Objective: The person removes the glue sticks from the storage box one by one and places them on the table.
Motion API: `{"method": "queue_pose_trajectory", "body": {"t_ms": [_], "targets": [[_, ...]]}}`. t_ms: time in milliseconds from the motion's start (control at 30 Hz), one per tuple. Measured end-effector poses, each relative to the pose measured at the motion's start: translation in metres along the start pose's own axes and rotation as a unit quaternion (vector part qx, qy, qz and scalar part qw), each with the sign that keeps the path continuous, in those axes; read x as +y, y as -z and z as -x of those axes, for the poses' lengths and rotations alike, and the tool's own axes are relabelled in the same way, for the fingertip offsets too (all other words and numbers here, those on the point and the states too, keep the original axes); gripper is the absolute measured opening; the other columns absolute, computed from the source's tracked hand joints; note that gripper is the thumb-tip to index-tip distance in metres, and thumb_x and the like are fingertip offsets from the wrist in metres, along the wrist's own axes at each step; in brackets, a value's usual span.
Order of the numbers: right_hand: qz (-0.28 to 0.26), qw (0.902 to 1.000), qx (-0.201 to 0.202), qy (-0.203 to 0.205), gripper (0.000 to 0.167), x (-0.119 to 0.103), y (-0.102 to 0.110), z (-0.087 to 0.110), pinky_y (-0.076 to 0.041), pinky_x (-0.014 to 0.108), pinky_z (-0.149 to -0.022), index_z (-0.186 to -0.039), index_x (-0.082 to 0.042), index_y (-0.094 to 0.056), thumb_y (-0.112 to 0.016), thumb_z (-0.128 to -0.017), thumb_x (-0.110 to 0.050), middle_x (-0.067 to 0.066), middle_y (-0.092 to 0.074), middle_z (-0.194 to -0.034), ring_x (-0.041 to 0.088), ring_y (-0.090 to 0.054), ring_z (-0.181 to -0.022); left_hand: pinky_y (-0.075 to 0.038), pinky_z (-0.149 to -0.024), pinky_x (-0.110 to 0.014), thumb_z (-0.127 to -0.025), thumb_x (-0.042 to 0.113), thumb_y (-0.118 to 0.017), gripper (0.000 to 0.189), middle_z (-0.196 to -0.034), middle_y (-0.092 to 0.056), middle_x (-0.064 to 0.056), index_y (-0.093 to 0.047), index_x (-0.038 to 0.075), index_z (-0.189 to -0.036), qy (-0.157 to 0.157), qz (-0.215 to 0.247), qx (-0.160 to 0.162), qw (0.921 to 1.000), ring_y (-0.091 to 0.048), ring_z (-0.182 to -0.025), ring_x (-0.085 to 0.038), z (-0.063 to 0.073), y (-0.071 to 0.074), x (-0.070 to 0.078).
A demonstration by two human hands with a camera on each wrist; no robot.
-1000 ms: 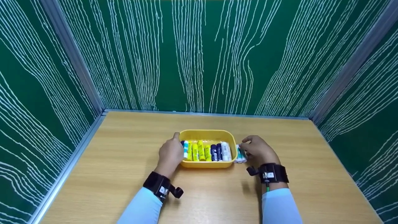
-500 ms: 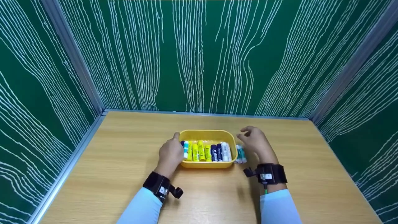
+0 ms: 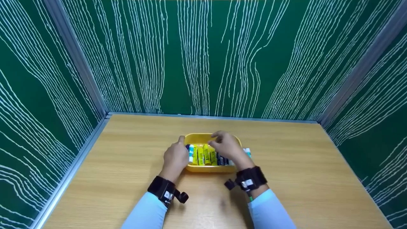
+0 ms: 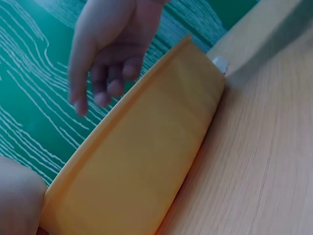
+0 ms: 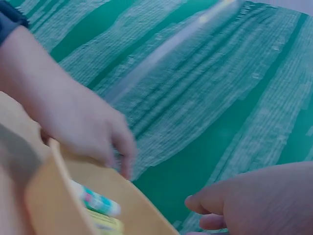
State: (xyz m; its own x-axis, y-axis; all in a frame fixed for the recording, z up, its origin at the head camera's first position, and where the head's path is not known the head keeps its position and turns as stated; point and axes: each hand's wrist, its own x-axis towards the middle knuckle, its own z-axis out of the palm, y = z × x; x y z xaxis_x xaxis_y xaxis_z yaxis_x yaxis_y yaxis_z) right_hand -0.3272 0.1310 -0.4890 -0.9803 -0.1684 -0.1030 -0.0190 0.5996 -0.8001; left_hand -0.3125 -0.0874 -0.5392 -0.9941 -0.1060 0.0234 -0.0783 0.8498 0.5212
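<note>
A yellow plastic tub (image 3: 206, 169) stands on the table, holding a row of glue sticks. My left hand (image 3: 175, 156) grips the tub's left end at the rim. Inside lie a teal-and-white glue stick (image 3: 191, 153) at the left, several yellow glue sticks (image 3: 206, 155), and dark ones (image 3: 221, 161) further right. Over the tub's right half hovers my right hand (image 3: 228, 147), which hides part of the row. In the left wrist view that right hand (image 4: 112, 44) shows above the rim, fingers loosely bent with nothing in them.
Teal-and-white glue sticks (image 3: 247, 152) lie on the table against the tub's right side, partly behind my right wrist. Green walls (image 3: 190, 57) with white wavy lines enclose the wooden table (image 3: 133, 136) at the back and both sides.
My right hand has left the glue sticks beside the tub, lifted, and swung left over the tub. The left hand and the tub have stayed in place.
</note>
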Motion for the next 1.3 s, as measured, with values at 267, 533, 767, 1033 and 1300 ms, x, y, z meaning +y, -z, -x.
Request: {"method": "queue_pose_trajectory", "body": {"t_ms": [267, 533, 767, 1033, 1300], "targets": [[0.018, 0.9995, -0.025, 0.005, 0.048, -0.015, -0.037, -0.014, -0.061, 0.032, -0.071, -0.152, -0.008, -0.068, -0.075, -0.11, -0.03, 0.011, -0.073, -0.106, 0.023, -0.07, -0.084, -0.062, -0.07, -0.038, -0.116, 0.014, -0.055, 0.056, -0.121, -0.083, -0.02, -0.047, 0.009, -0.171, 0.002, -0.01, -0.008, 0.9999, -0.073, -0.079, -0.022, -0.001, 0.0, 0.002], [0.041, 0.9967, -0.071, 0.003, 0.06, -0.018, -0.063, -0.022, -0.048, 0.028, -0.057, -0.164, -0.009, -0.059, -0.075, -0.111, -0.032, 0.003, -0.065, -0.082, 0.016, -0.061, -0.066, -0.064, -0.07, -0.043, -0.115, 0.017, -0.061, 0.054, -0.121, -0.083, -0.02, -0.05, 0.011, -0.167, -0.002, -0.026, 0.004, 0.9997, -0.077, -0.083, -0.024, 0.001, 0.003, -0.001], [0.054, 0.9965, -0.063, 0.009, 0.062, -0.016, -0.077, -0.024, -0.046, 0.026, -0.055, -0.165, -0.009, -0.058, -0.076, -0.11, -0.032, -0.004, -0.055, -0.071, 0.014, -0.057, -0.061, -0.062, -0.07, -0.038, -0.116, 0.019, -0.06, 0.054, -0.125, -0.083, -0.019, -0.049, 0.01, -0.168, -0.001, -0.023, 0.005, 0.9997, -0.073, -0.08, -0.022, 0.001, 0.004, -0.002], [0.055, 0.9963, -0.065, -0.011, 0.057, -0.018, -0.082, -0.021, -0.06, 0.033, -0.079, -0.156, -0.01, -0.067, -0.08, -0.107, -0.036, 0.007, -0.076, -0.103, 0.023, -0.073, -0.088, -0.053, -0.065, -0.032, -0.114, 0.014, -0.061, 0.059, -0.117, -0.083, -0.016, -0.046, 0.012, -0.171, 0.006, -0.012, -0.009, 0.9999, -0.068, -0.071, -0.022, 0.001, 0.002, 0.0], [0.061, 0.9962, -0.062, -0.002, 0.052, -0.015, -0.081, -0.02, -0.059, 0.036, -0.082, -0.144, -0.01, -0.072, -0.088, -0.1, -0.034, 0.008, -0.077, -0.106, 0.025, -0.073, -0.092, -0.062, -0.072, -0.036, -0.115, 0.013, -0.058, 0.058, -0.127, -0.082, -0.019, -0.046, 0.011, -0.171, 0.006, -0.02, -0.007, 0.9998, -0.073, -0.08, -0.023, 0.001, 0.001, 0.0]]}}
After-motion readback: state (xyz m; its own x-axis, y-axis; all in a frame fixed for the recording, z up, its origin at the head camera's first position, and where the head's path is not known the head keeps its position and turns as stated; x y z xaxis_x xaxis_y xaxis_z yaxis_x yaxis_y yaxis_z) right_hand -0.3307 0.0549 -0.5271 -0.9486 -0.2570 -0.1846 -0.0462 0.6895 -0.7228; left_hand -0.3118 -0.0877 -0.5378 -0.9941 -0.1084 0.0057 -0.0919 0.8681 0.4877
